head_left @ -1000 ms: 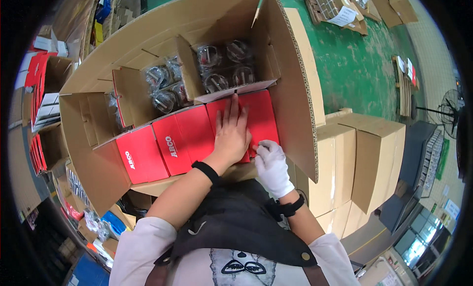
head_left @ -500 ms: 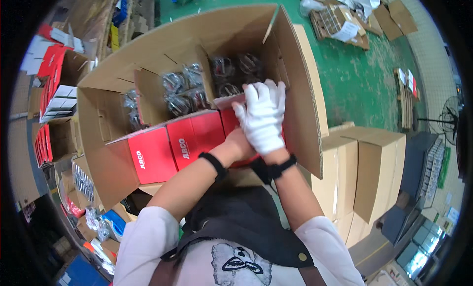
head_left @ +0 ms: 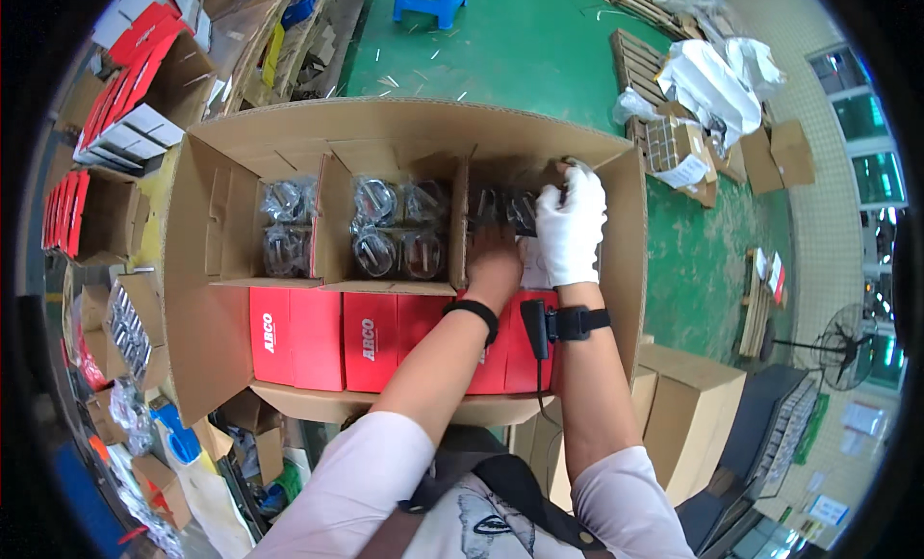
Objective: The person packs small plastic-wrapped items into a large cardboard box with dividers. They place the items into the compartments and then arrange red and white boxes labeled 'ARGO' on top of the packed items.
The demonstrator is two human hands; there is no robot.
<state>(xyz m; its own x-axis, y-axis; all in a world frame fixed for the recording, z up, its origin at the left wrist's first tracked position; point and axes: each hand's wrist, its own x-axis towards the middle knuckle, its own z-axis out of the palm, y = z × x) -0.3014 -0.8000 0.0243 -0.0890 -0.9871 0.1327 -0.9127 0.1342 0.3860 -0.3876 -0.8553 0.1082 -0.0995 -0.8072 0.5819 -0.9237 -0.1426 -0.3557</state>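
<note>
A large open cardboard carton (head_left: 404,126) holds metal parts in clear plastic bags (head_left: 375,203), set in compartments between cardboard dividers (head_left: 332,217). Red boxes (head_left: 318,338) line its near side. My bare left hand (head_left: 497,262) reaches down into the shadowed right compartment, fingers stretched toward dark bagged parts (head_left: 488,208); its fingertips are hard to see. Beside it, my right hand (head_left: 573,227) in a white glove is inside the carton's right end, fingers together and bent at the tips. What they hold, if anything, cannot be made out. Black straps circle both wrists.
Red-and-white boxes (head_left: 144,106) stand at the left. Closed brown cartons (head_left: 693,405) are stacked at the right, near a standing fan (head_left: 837,347). A blue stool (head_left: 430,2) and wooden pallets (head_left: 640,78) stand on the green floor beyond.
My hands, crossed and close together before, have separated. The left has gone into the right compartment; the right has moved to the compartment's far right. The view has turned and shifted.
</note>
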